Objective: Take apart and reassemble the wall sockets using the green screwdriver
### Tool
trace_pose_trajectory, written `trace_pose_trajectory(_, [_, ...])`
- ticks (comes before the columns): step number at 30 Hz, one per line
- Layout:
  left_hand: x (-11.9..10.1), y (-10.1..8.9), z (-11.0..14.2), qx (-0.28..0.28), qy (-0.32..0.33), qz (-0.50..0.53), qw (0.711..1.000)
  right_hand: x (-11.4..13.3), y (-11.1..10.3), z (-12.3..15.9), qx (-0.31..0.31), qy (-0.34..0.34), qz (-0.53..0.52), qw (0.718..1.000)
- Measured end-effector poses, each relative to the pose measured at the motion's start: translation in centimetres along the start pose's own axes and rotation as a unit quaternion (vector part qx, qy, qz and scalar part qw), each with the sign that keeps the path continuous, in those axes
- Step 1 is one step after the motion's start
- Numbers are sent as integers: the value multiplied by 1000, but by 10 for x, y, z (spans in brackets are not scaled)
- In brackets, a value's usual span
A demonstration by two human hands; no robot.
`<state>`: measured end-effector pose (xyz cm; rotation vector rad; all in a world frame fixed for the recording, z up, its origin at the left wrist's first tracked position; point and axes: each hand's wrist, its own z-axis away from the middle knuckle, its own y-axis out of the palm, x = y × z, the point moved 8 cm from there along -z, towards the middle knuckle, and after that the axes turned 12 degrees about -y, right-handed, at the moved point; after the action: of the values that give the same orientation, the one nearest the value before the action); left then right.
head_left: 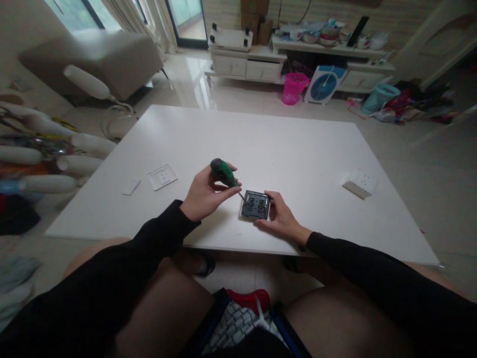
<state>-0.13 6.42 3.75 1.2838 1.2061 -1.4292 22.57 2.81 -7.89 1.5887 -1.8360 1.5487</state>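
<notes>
Grips green screwdriver (224,174) in left hand (203,195), slanting down to left part of dark square panel (255,206). Can't tell if touching at tip. Holds panel in right hand (282,217), pinched by upper and lower edges at right side. Has panel near front edge of white desk (298,154), between hands. Also on desk: white frame (162,177) and small white plate (130,187) to left, white socket box (360,184) far right.

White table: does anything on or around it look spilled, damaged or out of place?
No spill or damage shows on the white table or the black module in the right hand. Off the table, loose things are heaped on the floor beside the teal basket at far right, which looks untidy.
</notes>
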Motion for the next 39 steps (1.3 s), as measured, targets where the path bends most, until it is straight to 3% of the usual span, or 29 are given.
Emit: trace_pose_trajectory(39, [-1, 8, 4, 17, 52, 0, 999, 2, 1, -1, 7, -35, 18, 999])
